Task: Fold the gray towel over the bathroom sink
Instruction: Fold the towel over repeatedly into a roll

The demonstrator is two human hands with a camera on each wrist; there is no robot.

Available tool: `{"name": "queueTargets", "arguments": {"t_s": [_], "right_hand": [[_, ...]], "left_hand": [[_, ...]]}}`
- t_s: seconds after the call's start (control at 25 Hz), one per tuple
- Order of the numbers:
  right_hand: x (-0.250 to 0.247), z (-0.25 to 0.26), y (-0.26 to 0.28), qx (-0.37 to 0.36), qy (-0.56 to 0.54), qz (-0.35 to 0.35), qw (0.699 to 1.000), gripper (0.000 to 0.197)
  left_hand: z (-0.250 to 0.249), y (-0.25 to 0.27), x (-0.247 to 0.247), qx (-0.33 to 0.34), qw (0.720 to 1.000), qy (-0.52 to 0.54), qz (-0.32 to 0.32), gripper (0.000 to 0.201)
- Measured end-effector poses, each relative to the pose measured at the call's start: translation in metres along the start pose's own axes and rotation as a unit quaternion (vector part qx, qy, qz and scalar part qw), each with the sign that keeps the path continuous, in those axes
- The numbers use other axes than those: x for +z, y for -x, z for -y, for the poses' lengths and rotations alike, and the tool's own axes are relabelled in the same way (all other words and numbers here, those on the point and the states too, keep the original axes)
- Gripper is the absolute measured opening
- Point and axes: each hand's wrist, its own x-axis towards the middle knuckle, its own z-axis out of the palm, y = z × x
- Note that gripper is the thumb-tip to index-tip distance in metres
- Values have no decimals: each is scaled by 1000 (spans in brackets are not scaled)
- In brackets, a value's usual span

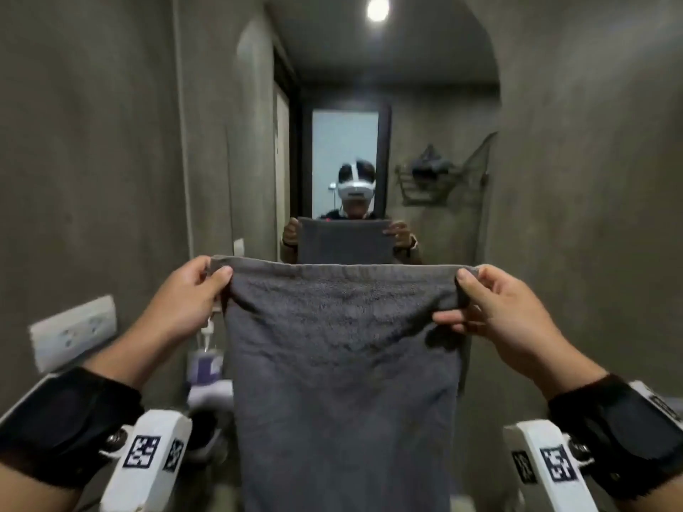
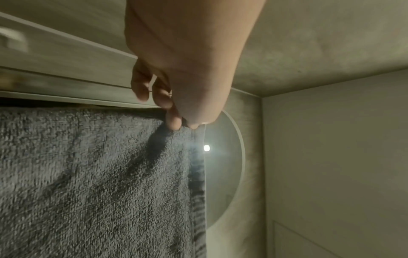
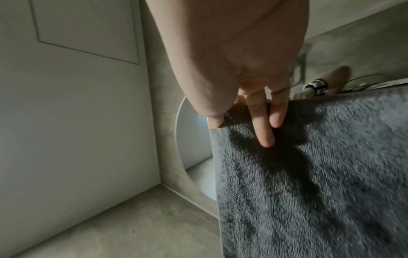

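The gray towel hangs straight down in front of me, stretched flat by its top edge and running out of the bottom of the head view. My left hand pinches the top left corner between thumb and fingers. My right hand pinches the top right corner the same way. In the left wrist view the left hand nips the towel at its corner. In the right wrist view the right hand holds the towel with two fingers lying on its face. The hanging cloth hides the sink.
A mirror straight ahead reflects me holding the towel. A pump bottle stands low on the left behind the towel. A wall socket sits on the left concrete wall. A wire rack shows in the mirror.
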Motion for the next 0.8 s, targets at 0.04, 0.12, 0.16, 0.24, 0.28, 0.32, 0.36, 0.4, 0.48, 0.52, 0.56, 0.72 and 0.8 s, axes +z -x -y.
{"name": "queueTargets", "arguments": {"t_s": [0.04,0.12,0.16,0.24,0.28,0.32,0.36,0.4,0.48,0.52,0.56,0.72,0.8], "right_hand": [[-3,-36,24,15,21,2,1000,16],[-7,-95,63,21,68,-8,997,18],[-6,-121,83,29,83,-15,996,18],[-8,-158,110,42,88,-19,995,16],[-7,-172,119,52,85,-23,995,14],[-7,-181,125,61,86,-29,994,13],[-7,-189,131,72,86,-38,993,11],[-7,-193,134,84,79,-48,992,9],[-6,-197,137,96,52,-49,993,17],[-6,-197,138,93,46,-44,994,19],[-5,-195,137,81,46,-38,995,17],[-8,-190,132,60,97,-5,993,9],[-11,-184,128,71,98,20,992,10]], "left_hand": [[33,29,8,-26,1000,-2,8,22],[83,79,23,-81,995,41,41,20],[103,104,31,-108,990,73,57,19],[129,139,44,-151,976,146,56,17],[139,152,49,-157,973,162,47,16],[146,160,52,-154,974,163,40,14],[153,168,54,-153,974,162,32,10],[157,171,55,-154,973,171,26,7],[160,175,52,-147,970,195,13,20],[160,177,50,-133,972,193,12,28],[160,177,47,-113,977,179,17,31],[159,171,34,-44,994,70,66,35],[155,168,29,0,996,32,80,41]]}}
